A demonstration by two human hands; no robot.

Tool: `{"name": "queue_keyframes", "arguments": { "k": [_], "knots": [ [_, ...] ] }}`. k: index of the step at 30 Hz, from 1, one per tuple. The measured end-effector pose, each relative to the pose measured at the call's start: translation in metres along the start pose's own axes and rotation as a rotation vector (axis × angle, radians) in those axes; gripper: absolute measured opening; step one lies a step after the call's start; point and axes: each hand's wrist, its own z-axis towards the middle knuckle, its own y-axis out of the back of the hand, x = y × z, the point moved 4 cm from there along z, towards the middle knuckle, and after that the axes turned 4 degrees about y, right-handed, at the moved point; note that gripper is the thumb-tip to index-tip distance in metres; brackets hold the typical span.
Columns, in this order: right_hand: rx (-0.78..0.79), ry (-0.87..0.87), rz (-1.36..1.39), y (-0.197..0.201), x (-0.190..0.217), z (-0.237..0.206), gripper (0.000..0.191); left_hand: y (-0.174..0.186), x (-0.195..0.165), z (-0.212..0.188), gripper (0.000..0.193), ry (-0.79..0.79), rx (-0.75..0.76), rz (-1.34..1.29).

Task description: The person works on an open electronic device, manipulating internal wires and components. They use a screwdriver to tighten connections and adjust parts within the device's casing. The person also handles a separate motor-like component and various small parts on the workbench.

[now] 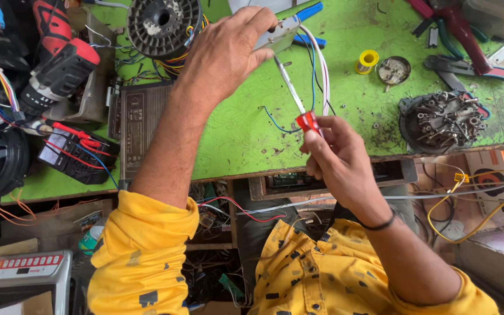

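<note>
Left hand gripping metal module, right hand holding red-handled screwdriver

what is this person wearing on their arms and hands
Both arms wear bright yellow sleeves pushed up to about the elbow, printed with small dark grey blocky marks. The left sleeve bunches in folds. The right sleeve shows only at its edge. A thin black band circles the right wrist. The left hand and right hand are bare: no gloves or rings visible.
</note>
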Motion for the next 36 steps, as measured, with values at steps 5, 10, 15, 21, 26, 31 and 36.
{"name": "queue_keyframes", "arguments": {
  "k": [5,10,15,21,26,31,36],
  "knots": [
    [-0.011,0.003,0.013,-0.007,-0.009,0.013,0.038,-0.003,-0.001,-0.002,0.048,0.021,-0.021,0.045],
    [-0.021,0.039,-0.088,-0.007,-0.008,0.015,0.038,-0.008,0.001,-0.002,0.047,0.021,-0.046,0.061],
    [-0.006,0.037,-0.08,-0.008,-0.007,0.019,0.039,-0.009,0.002,-0.003,0.045,0.017,-0.066,0.06],
    [0.013,0.076,-0.089,-0.009,-0.005,0.017,0.04,-0.01,0.004,-0.004,0.045,0.032,-0.044,0.053],
    [0.071,-0.076,0.099,-0.005,-0.01,0.022,0.039,-0.01,0.004,-0.005,0.044,0.025,-0.059,0.053],
    [0.234,-0.305,0.673,-0.007,-0.007,0.026,0.044,-0.01,0.001,-0.005,0.042,0.043,-0.033,0.071],
    [-0.193,0.412,-0.694,-0.001,0.021,0.017,0.039,-0.004,0.0,-0.002,0.04,0.061,-0.005,0.067]
  ]
}}
